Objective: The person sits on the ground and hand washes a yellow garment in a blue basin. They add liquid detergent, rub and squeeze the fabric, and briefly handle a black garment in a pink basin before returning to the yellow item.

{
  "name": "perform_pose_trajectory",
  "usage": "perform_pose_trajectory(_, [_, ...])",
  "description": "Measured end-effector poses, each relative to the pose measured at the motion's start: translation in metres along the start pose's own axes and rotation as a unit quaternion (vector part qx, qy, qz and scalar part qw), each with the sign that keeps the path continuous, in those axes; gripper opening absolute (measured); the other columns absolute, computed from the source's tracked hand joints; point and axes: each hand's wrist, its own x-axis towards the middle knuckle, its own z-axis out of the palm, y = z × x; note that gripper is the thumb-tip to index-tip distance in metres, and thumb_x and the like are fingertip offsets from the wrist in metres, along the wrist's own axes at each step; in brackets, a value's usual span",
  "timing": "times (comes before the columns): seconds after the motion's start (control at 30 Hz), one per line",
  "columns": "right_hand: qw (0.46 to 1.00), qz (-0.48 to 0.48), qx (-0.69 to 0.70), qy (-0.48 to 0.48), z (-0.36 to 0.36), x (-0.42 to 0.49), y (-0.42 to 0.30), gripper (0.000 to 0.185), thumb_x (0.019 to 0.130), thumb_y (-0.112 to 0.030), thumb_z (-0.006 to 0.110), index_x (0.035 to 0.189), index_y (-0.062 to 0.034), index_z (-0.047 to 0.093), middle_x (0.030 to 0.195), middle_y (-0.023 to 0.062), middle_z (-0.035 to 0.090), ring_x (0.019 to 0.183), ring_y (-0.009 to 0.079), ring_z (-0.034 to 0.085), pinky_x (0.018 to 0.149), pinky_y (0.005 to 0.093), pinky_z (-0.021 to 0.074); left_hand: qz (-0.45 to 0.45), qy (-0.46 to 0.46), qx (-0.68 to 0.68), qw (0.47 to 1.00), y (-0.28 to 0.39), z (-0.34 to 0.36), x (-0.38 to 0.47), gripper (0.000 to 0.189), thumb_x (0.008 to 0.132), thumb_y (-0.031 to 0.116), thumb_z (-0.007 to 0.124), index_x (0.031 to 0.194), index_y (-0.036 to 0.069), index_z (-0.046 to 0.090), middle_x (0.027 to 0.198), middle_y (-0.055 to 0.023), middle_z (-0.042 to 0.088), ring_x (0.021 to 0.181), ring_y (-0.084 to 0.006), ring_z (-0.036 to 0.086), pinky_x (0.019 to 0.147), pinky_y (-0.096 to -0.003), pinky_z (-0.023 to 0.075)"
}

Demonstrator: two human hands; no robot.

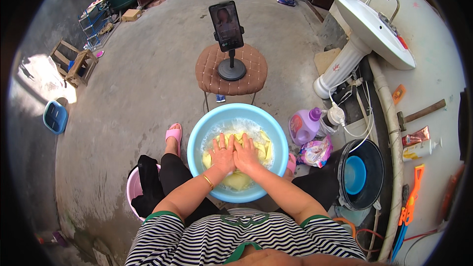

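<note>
A light-blue plastic basin (194,147) stands on the concrete floor between my legs. In it a yellow cloth (238,181) lies wet in sudsy water (247,125), partly covered by my hands. My left hand (223,158), with a ring and a gold bracelet at the wrist, rests palm down on the cloth, fingers spread. Beside it, my right hand (245,158) also presses flat on the cloth, its thumb side touching the left hand. Neither hand visibly grips the fabric.
Ahead, a phone on a stand (231,68) tops a brown cushioned stool (255,66). At right are a purple detergent bottle (301,127), a detergent bag (316,151), a black bucket (377,177) and a pedestal sink (369,18). Black clothing (148,183) hangs over a pink tub (133,188) at left.
</note>
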Motion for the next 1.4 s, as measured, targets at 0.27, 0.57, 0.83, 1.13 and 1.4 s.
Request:
perform_pose_trajectory(0.27, [0.997,-0.041,-0.036,-0.056,0.084,0.051,0.056,0.053,0.088,-0.016,0.051,0.139,-0.0062,0.042,0.147,0.0248,0.032,0.134,0.0477,0.029,0.108,0.0531,0.0305,0.046,-0.209,0.139,0.967,-0.021,0.041,0.072,0.066,0.083,0.034,0.062,0.140,0.007,0.044,0.148,-0.0190,0.034,0.140,-0.0361,0.027,0.107,-0.0484,0.0345])
perform_pose_trajectory(0.57, [0.995,0.021,-0.041,-0.090,0.144,0.100,0.108,0.052,0.083,-0.018,0.056,0.133,-0.0039,0.052,0.140,0.0251,0.042,0.129,0.0382,0.041,0.108,0.0466,0.0324,0.129,0.014,0.072,0.989,-0.068,0.107,0.123,0.045,0.085,0.030,0.060,0.126,0.009,0.060,0.126,-0.0177,0.059,0.120,-0.0331,0.053,0.110,-0.0460,0.0326])
perform_pose_trajectory(0.83, [0.955,-0.096,-0.270,-0.081,0.192,0.141,0.136,0.043,0.086,-0.026,0.053,0.124,-0.0068,0.059,0.123,0.0168,0.057,0.116,0.0335,0.052,0.100,0.0423,0.0390,-0.039,-0.132,-0.066,0.988,-0.037,0.018,0.115,0.058,0.075,0.036,0.068,0.121,0.003,0.058,0.115,-0.0206,0.062,0.109,-0.0326,0.059,0.095,-0.0419,0.0440])
perform_pose_trajectory(1.13, [0.938,0.054,0.338,0.049,-0.001,0.073,0.040,0.026,0.089,-0.029,0.055,0.096,-0.0048,0.064,0.092,0.0166,0.067,0.091,0.0291,0.063,0.083,0.0398,0.0465,-0.002,0.147,-0.481,0.864,-0.021,-0.003,0.050,0.032,0.086,0.031,0.064,0.095,0.001,0.058,0.080,-0.0169,0.065,0.077,-0.0298,0.062,0.075,-0.0383,0.0475])
perform_pose_trajectory(1.4, [0.997,-0.070,0.027,-0.004,-0.017,-0.012,0.021,0.033,0.084,-0.014,0.056,0.116,-0.0151,0.065,0.146,0.0160,0.036,0.132,0.0443,0.030,0.097,0.0593,0.0340,0.087,0.056,-0.125,0.987,-0.023,-0.014,0.000,0.056,0.081,0.038,0.061,0.126,0.007,0.048,0.139,-0.0224,0.042,0.110,-0.0431,0.051,0.089,-0.0508,0.0439])
